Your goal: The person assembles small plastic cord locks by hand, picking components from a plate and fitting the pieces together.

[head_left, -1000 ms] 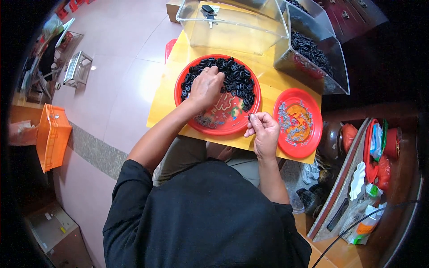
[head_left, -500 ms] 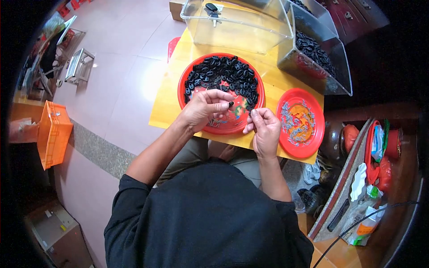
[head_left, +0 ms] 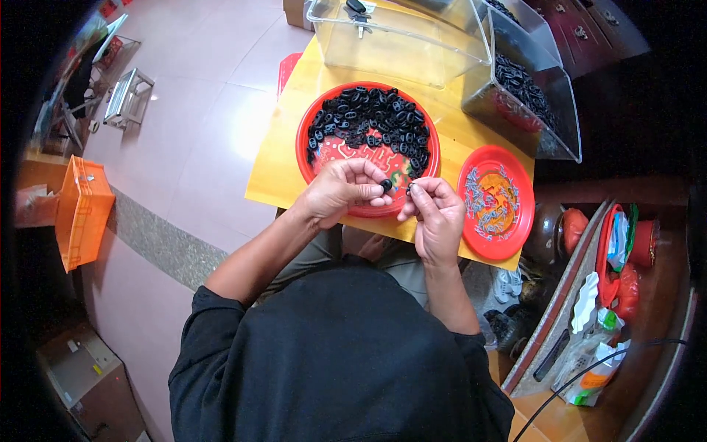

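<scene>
Left-hand grip (head_left: 340,193), black piece (head_left: 386,185) end-on rightward

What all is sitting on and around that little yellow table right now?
Yellow table: one, centre.
Large red plate: one, mid-table, holding a heap of small black plastic pieces.
Small red plate: one, right of it, with small grey metal bits.
Clear plastic boxes: two, far edge; the left box nearly empty, the right box holding black pieces.
Orange crate: one, on the floor at left.
Left hand: pinching one black piece.
Right hand: fingers pinched; contents too small to tell.
</scene>
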`<state>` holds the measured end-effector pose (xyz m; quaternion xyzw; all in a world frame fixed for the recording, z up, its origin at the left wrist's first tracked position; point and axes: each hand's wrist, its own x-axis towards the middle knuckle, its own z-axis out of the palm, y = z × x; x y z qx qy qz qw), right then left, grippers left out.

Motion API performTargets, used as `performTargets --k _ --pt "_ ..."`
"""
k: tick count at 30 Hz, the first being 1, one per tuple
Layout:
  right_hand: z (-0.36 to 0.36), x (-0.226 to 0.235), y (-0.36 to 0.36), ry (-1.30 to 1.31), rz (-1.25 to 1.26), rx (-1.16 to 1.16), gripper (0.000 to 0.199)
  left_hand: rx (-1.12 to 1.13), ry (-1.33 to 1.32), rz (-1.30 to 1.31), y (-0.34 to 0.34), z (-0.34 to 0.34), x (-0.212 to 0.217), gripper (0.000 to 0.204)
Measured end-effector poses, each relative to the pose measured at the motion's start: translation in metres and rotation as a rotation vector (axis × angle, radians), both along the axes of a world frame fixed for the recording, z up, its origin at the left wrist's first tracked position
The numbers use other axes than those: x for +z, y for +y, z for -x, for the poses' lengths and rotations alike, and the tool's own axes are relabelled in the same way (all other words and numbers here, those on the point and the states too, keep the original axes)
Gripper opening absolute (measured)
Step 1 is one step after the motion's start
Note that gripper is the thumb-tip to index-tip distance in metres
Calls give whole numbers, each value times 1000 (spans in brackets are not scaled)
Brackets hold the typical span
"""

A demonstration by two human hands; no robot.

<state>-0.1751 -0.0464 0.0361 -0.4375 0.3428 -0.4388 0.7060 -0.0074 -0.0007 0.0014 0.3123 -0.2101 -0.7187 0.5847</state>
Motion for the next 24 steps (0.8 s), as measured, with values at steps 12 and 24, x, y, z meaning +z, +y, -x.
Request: performTargets --k 12,24 --pt "-4 -5 5 116 92 -14 4 45 104 -159 9 6 10 26" --pt "-8 -9 8 167 145 -41 6 146 56 -154 15 14 9 22"
